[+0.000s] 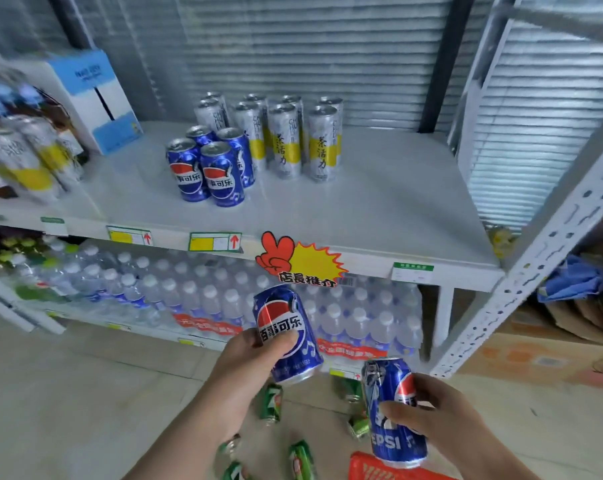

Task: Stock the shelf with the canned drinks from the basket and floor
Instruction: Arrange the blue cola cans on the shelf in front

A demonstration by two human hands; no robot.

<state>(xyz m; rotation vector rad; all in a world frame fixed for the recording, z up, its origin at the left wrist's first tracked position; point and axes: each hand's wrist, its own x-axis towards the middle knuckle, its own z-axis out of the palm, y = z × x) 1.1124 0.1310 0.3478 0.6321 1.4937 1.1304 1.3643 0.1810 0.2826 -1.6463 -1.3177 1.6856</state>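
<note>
My left hand (251, 358) grips a blue Pepsi can (286, 336), held up below the front edge of the white shelf (379, 209). My right hand (438, 415) grips a second blue Pepsi can (392, 410), lower and to the right. On the shelf stands a cluster of several blue Pepsi cans (208, 166), with several tall silver-and-yellow tea cans (286, 140) behind them. Several green cans (270, 403) lie scattered on the floor under my hands. A corner of the red basket (369, 467) shows at the bottom edge.
A blue-and-white carton (96, 98) stands at the shelf's back left, beside blurred cans and bottles. Packs of water bottles (196, 299) fill the lower shelf. A perforated white upright (535, 271) borders the right side. Cardboard and blue cloth (570, 282) lie beyond it.
</note>
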